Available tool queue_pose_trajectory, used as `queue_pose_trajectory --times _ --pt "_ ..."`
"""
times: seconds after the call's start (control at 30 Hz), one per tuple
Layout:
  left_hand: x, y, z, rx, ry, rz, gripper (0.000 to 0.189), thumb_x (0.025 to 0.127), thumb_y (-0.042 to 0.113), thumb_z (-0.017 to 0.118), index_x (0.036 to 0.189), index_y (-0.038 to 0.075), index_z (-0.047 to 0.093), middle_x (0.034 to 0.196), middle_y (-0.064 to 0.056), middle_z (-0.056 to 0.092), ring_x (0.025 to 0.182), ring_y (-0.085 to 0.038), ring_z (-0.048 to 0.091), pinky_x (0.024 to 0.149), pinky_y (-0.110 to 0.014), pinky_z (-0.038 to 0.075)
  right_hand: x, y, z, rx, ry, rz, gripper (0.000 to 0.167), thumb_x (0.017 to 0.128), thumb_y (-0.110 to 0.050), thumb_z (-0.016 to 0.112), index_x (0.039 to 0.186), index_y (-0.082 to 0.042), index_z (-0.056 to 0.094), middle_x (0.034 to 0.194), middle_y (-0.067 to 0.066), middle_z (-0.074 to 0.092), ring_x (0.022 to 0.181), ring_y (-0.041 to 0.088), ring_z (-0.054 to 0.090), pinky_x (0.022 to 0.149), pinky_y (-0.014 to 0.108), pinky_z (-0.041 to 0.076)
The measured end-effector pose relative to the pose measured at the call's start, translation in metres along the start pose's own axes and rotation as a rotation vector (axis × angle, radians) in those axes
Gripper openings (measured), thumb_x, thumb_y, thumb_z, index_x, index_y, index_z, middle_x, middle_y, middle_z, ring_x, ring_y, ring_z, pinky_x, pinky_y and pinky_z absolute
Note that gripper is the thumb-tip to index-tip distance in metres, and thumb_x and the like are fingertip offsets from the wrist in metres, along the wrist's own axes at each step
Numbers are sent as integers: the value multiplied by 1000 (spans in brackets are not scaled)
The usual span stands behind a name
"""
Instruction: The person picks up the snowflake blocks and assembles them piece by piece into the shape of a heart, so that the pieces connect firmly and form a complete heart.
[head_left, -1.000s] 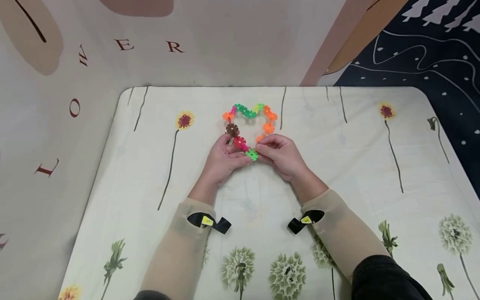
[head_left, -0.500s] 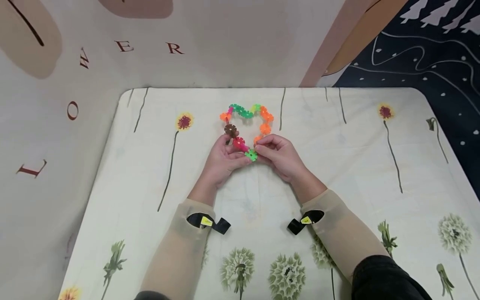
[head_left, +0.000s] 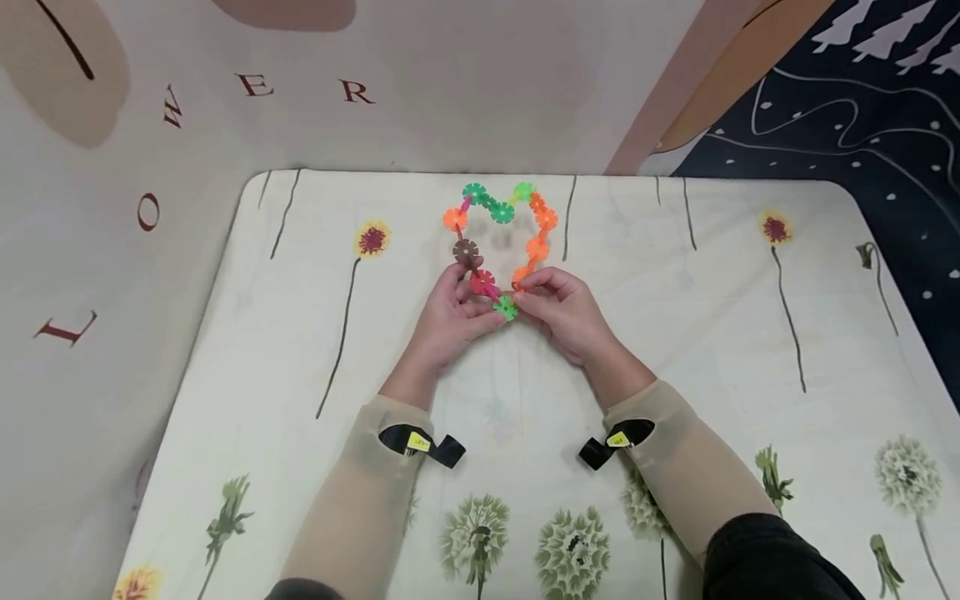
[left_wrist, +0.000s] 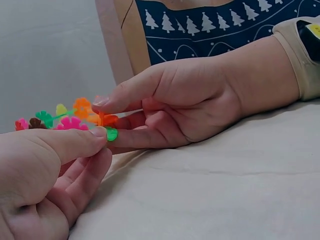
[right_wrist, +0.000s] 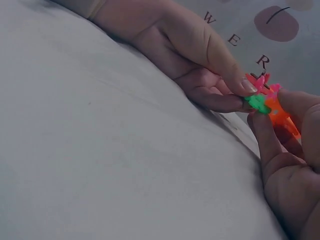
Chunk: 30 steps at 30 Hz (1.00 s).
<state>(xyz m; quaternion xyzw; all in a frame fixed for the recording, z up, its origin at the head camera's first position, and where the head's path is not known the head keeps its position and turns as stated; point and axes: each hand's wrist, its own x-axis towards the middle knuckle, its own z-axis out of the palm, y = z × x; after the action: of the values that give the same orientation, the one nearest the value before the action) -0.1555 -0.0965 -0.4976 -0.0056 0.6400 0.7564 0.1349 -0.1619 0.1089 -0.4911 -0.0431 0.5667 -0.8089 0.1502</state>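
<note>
A heart-shaped chain of interlocking plastic flower discs (head_left: 502,212) in green, orange, pink and brown is held between both hands, its upper part off the cloth. My left hand (head_left: 453,317) pinches the light green disc (head_left: 506,309) at the bottom point, with its forefinger near the brown disc (head_left: 466,250). On the other side, my right hand (head_left: 566,315) pinches the lowest orange disc (head_left: 521,277) between thumb and forefinger. In the right wrist view the green disc (right_wrist: 258,103) and orange disc (right_wrist: 278,114) meet or overlap; fingertips partly hide whether they are slotted together.
A pale cloth (head_left: 510,392) printed with flowers and dandelions covers the table. Behind its far edge rises a light wall (head_left: 480,92) with printed letters; a dark patterned fabric (head_left: 825,117) hangs at the far right.
The far part of the chain has tilted upward and away from the cloth. Both hands stay almost in place, keeping their pinch at the bottom point. The head view has shifted slightly.
</note>
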Motion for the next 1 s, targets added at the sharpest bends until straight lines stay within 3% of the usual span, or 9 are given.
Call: queue_pose_trajectory --times 0.23,0.43,0.63,0.87,1.0 --pt "4 -2 5 80 -30 16 76 86 -11 84 151 8 49 124 -15 63 99 -28 72 91 -35 62 -5 4 -11 -79 -44 -126 26 96 20 63 104 -4 68 108 12 75 108 21 76 93 34 61" --pt "2 -8 5 78 -10 -10 69 87 -10 84 145 7 52 123 -14 62 102 -28 73 90 -34 62 -6 8 -12 -83 -56 -115 22 97 17 65 106 -3 67 110 13 74 108 21 76 93 33 61" --pt "-1 -7 4 121 31 -23 77 87 -4 86 151 8 47 124 -15 62 105 -29 74 91 -35 62 -6 8 -5 -110 4 -108 17 97 16 66 109 5 64 109 14 73 105 20 76 93 32 61" --pt "-4 -1 7 182 73 -118 83 86 8 90 155 8 44 127 -12 63 105 -25 74 91 -34 62 -10 8 0 -244 145 -41 17 97 4 74 114 4 70 108 7 72 93 15 74 87 29 62" --pt "-3 1 8 203 80 -155 84 86 11 91 155 8 44 126 -11 65 106 -24 73 93 -36 61 -11 6 3 -258 166 -19 22 100 0 73 120 8 69 111 12 68 89 19 71 82 33 64"
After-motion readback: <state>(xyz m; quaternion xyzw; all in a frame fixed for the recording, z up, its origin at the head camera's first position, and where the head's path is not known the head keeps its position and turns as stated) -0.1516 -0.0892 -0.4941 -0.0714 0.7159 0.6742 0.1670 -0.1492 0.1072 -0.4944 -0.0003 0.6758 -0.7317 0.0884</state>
